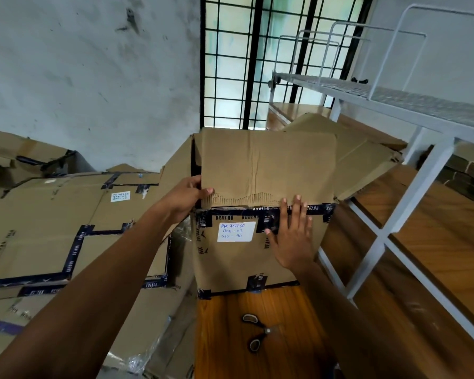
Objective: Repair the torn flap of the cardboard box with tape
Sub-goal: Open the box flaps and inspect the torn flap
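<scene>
Cardboard box [246, 258] stands on wood floor, centre. Left hand [188, 199] grips torn flap [266, 165] at its left edge; right hand [293, 236], fingers flat & open, presses dark tape [257, 212] on the seam. Risk: flap slips w/ loose grip, so tape creases or misses the tear.

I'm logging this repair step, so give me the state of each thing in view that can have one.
torn flap: raised upright, ragged along its lower edge
cardboard box: standing on the wooden floor, top open
left hand: grips the flap's left edge
right hand: fingers straight, pressing flat on the box front at the dark tape
scissors: lying on the floor, blades partly open, untouched
</scene>
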Available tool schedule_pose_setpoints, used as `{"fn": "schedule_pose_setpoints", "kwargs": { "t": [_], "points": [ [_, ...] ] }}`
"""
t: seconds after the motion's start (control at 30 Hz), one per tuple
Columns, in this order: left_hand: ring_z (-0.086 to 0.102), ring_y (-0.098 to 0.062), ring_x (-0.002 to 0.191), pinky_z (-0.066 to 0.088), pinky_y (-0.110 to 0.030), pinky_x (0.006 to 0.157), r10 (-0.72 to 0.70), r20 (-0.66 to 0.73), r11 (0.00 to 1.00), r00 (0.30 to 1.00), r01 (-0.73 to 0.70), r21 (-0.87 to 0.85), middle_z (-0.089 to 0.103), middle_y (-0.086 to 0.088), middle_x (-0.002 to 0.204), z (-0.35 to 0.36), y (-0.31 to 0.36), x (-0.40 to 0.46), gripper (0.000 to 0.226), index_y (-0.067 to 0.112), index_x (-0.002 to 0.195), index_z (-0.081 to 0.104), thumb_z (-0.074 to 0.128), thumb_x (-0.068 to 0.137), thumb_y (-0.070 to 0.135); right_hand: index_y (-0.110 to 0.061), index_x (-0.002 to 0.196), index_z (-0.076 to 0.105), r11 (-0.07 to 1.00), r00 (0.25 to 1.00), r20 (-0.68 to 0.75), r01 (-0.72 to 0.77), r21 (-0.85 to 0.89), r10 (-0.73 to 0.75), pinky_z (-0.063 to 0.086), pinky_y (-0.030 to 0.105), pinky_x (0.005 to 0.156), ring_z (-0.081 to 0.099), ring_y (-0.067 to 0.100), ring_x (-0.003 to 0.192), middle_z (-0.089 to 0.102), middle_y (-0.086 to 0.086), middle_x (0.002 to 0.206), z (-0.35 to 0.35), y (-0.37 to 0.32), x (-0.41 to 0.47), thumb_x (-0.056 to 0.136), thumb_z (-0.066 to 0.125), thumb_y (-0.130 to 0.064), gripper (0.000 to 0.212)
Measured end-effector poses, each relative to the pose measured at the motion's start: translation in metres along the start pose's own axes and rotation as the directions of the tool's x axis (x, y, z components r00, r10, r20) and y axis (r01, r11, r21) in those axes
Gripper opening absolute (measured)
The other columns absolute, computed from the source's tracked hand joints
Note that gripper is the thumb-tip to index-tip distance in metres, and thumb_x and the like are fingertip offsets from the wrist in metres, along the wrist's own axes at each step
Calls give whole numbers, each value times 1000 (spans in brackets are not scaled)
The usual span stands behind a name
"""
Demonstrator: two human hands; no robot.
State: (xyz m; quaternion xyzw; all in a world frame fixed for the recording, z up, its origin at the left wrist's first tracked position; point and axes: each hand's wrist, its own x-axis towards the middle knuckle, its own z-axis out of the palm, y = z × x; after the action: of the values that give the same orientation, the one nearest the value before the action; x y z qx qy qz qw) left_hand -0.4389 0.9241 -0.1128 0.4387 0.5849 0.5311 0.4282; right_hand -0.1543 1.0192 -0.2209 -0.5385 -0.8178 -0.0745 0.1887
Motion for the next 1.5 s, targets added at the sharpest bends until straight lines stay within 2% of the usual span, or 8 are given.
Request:
{"fn": "schedule_pose_setpoints", "kwargs": {
  "t": [0.17, 0.4, 0.6, 0.83, 0.93, 1.07, 1.27, 1.5],
  "points": [
    [68, -38, 123, 53, -56, 111, 8, -60, 999, 998, -6, 32, 77, -12, 121, 2, -6, 2, 20, 17, 123, 70, 55, 110, 12, -17, 166, -14, 995, 998, 54, -27, 96, 22, -1, 57, 130, -26, 38, 157, -31, 17, 169, -14, -26, -12, 104, 47, -55, 95],
    [71, -30, 111, 60, -41, 88, 10, -119, 1000, 993, -8, 22, 76, -14, 118, 8, -6, 3, 25, 4, 130, 66, 54, 112, 16, -26, 168, 5, 969, 971, -20, 237, 73, -236, 0, 58, 129, -27, 35, 158, -30, 12, 171, -17, -94, -21, 103, 52, -49, 84],
    [75, -31, 111, 60, -47, 98, 37, -169, 999, 985, -38, -7, 80, -11, 113, 9, -9, 5, 19, 7, 122, 71, 59, 110, 13, -32, 160, 27, 933, 937, -42, 350, 77, -348, 0, 62, 128, -25, 37, 158, -31, 11, 170, -20, -128, -27, 99, 60, -48, 72],
    [73, -29, 104, 56, -45, 97, 26, -201, 997, 979, -40, -69, 78, -14, 109, 13, -7, 4, 21, 1, 111, 71, 63, 108, 20, -36, 164, 15, 945, 950, -1, 312, 102, -314, -2, 64, 126, -32, 37, 155, -39, 9, 167, -20, -133, -32, 99, 60, -54, 81],
    [72, -30, 101, 55, -44, 95, 32, -206, 995, 978, -51, -87, 75, -15, 103, 15, -7, 5, 35, -11, 120, 66, 66, 106, 22, -38, 163, 16, 949, 958, 6, 283, 140, -287, -3, 64, 126, -31, 37, 155, -39, 8, 167, -21, -135, -31, 98, 60, -55, 79],
    [73, -34, 103, 54, -49, 104, 54, -217, 994, 975, -73, -79, 75, -23, 107, 15, -7, 4, 39, -15, 119, 64, 67, 105, 22, -43, 163, 14, 954, 964, -4, 263, 147, -265, -2, 65, 126, -30, 39, 155, -40, 8, 167, -20, -133, -29, 98, 58, -58, 79],
    [74, -31, 96, 55, -55, 105, 59, -199, 993, 978, -78, -84, 78, -25, 107, 12, -10, 6, 16, 7, 106, 68, 69, 104, 22, -41, 163, 18, 986, 991, -3, 130, 106, -131, 0, 65, 126, -16, 45, 158, -34, 8, 169, -22, -102, -21, 97, 48, -70, 78],
    [75, -42, 110, 56, -55, 108, 35, -213, 995, 977, -53, -81, 76, -28, 112, 13, -11, 10, 33, -8, 113, 67, 66, 106, 24, -45, 163, 18, 993, 993, -8, 117, -4, -117, 6, 67, 125, -14, 45, 159, -35, 10, 169, -33, -59, -19, 97, 44, -73, 77]
  ]
}}
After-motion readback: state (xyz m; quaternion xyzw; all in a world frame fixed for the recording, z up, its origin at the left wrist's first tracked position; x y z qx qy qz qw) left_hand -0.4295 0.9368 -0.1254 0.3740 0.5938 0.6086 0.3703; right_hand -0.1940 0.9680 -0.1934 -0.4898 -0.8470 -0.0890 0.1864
